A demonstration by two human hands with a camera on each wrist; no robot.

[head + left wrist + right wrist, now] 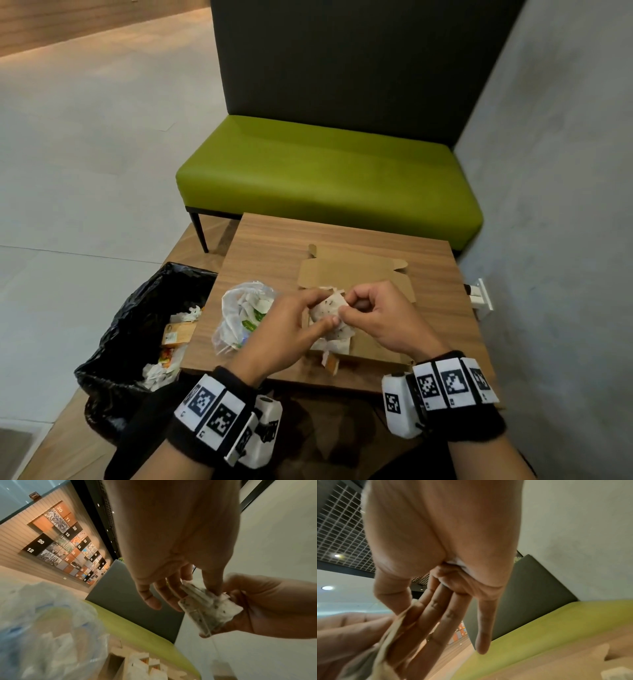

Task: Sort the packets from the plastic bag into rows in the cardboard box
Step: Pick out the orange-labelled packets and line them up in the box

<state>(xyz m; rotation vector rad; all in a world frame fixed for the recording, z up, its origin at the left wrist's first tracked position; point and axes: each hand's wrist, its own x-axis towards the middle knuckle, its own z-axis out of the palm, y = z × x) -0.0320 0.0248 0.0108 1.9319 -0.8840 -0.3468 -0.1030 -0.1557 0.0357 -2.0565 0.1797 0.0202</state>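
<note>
Above the cardboard box, your left hand and right hand both pinch one packet, box directly beneath.

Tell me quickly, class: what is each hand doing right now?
Left hand: holds the speckled white packets above the cardboard box.
Right hand: pinches the same packets at their right edge.

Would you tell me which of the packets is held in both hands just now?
The speckled white packet, pinched between the left hand and right hand above the cardboard box. The rest sit in the plastic bag or the box.
</note>
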